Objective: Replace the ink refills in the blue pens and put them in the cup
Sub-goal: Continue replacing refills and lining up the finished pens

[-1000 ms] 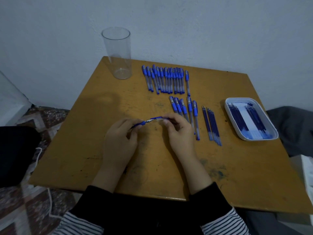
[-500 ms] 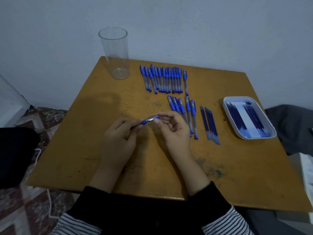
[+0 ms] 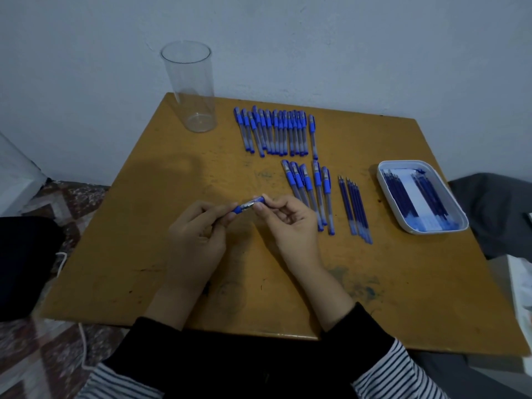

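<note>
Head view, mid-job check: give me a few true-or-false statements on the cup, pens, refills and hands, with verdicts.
1. The cup already holds pens. False: it stands empty.
2. The left hand and right hand both pinch one pen. True.
3. The tray sits on the left side of the table. False: it sits on the right.
4. Loose refills lie on the table between the near pens and the tray. True.

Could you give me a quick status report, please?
Left hand and right hand both pinch one pen. Cup upright, no pens inside. Nothing lies between hands and cup.
</note>
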